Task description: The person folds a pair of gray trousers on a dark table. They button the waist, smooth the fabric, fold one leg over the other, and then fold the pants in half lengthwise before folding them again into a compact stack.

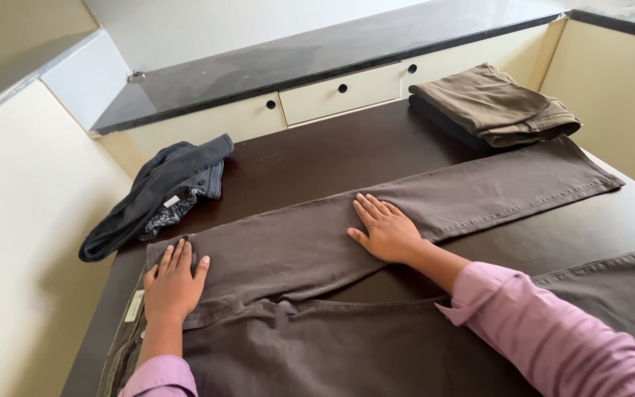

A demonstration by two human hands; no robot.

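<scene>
Dark brown table [317,158], smooth and faintly glossy, filling most of the view. Behind it, a run of cream cabinets [207,121] with a drawer [339,92] and small round dark pulls, topped by a black stone counter [295,59] reflecting pale light. Cream walls [16,220] closing in on the left and at the far right, a white ledge [86,70] in the left corner.

Spread across the table, brown trousers [295,250]: one leg stretched flat toward the right, hem near the far right edge of the table; the other leg lying nearer the camera and running off the right of the view. Waistband at the left edge of the table, beside a pale label.

Left hand [174,283] laid flat near the waistband, fingers spread, palm pressed on the cloth, nothing pinched. Right hand [387,231] flat on the stretched leg, fingers slightly fanned and pointing away, likewise pressing and gripping nothing. Pink sleeves [553,331] on both arms.

At the left back of the table, a crumpled dark blue garment [155,195], well apart from the trousers. At the right back, a folded stack: olive-brown trousers [494,103] on top of something dark, just beside the hem of the stretched leg.
</scene>
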